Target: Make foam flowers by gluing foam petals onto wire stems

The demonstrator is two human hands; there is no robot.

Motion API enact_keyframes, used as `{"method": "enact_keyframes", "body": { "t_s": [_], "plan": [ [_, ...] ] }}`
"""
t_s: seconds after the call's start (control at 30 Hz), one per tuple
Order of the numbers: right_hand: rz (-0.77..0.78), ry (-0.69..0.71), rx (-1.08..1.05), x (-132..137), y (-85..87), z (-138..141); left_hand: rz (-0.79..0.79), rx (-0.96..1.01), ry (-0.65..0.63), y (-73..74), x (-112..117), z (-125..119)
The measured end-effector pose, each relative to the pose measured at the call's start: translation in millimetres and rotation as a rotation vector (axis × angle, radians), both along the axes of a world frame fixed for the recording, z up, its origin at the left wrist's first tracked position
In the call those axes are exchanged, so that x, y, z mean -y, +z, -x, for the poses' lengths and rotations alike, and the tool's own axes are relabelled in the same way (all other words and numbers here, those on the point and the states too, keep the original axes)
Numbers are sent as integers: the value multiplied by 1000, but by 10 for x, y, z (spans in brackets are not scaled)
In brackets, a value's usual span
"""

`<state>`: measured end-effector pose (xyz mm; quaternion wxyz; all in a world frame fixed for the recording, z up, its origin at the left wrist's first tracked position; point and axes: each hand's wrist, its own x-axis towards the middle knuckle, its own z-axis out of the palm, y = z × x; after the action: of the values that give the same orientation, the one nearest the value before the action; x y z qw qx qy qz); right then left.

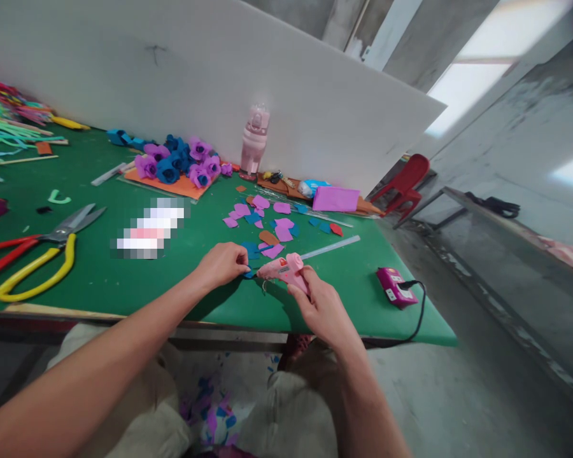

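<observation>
My right hand [318, 299] is wrapped around the handle of a pink hot glue gun [282, 270]. A clear glue stick [332, 247] extends from behind the gun's back end. Close to the nozzle, my left hand [224, 264] pinches a small blue petal piece [249, 273], partly hidden by the fingers. Whether the nozzle touches the piece I cannot tell. Just beyond both hands lie loose pink petal pieces [283, 229], with blue and brown ones among them.
Large scissors [67, 235] with red and yellow handles lie at left. Purple and blue flowers [184, 159] rest on an orange sheet. A pink bottle [254, 143] stands by the white board. At right, a magenta power socket [395, 286] has a black cable over the table edge.
</observation>
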<state>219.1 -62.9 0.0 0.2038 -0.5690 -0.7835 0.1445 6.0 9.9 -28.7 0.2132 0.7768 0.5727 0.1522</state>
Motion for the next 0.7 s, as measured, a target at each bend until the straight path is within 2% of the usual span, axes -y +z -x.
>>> {"method": "enact_keyframes", "body": {
  "t_s": [0.27,0.7],
  "plan": [
    [22,3,-108,5,56,-23,-2,-8,7,-1,1,-4],
    [-8,34,-28,-9,-22,79,-22,-8,-5,-3,2,-6]
  ]
}}
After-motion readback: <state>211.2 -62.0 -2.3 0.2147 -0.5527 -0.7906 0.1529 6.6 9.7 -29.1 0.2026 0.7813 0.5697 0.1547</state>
